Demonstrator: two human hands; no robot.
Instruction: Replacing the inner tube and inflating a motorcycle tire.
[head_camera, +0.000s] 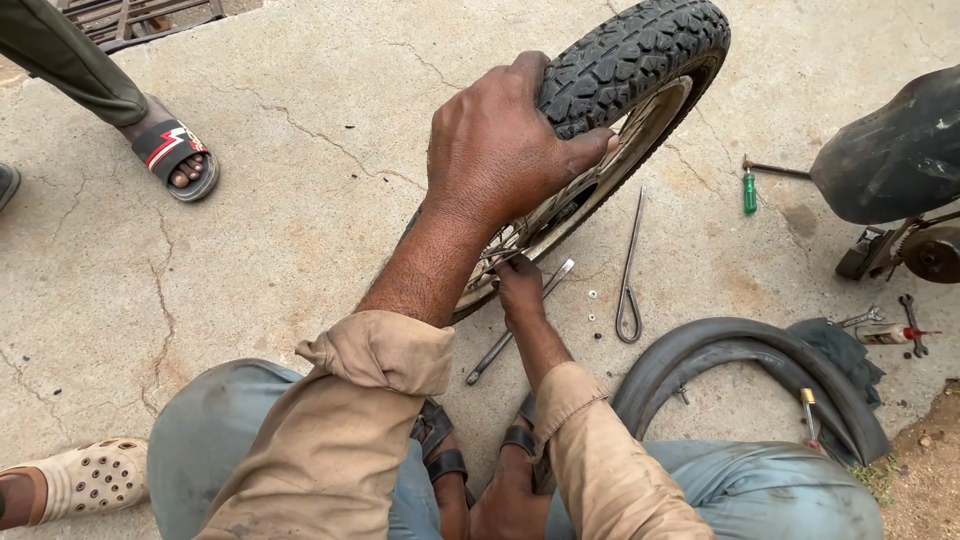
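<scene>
The stiff, fairly heavy wheel (610, 110) is gripped at its knobby tread by the closed left hand (500, 140), while the right hand (520, 285) pinches its spokes.

Cracked concrete floor (300, 230), daylight

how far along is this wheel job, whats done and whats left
Done: the wheel is off and stands upright on the concrete; an inner tube lies out on the ground. In hand: the left hand grips the tyre tread while the right hand works low at the rim. Left, judging by the scene: the tyre lever, the metal bar and the screwdriver lie loose, and the wheel looks not yet refitted.
</scene>
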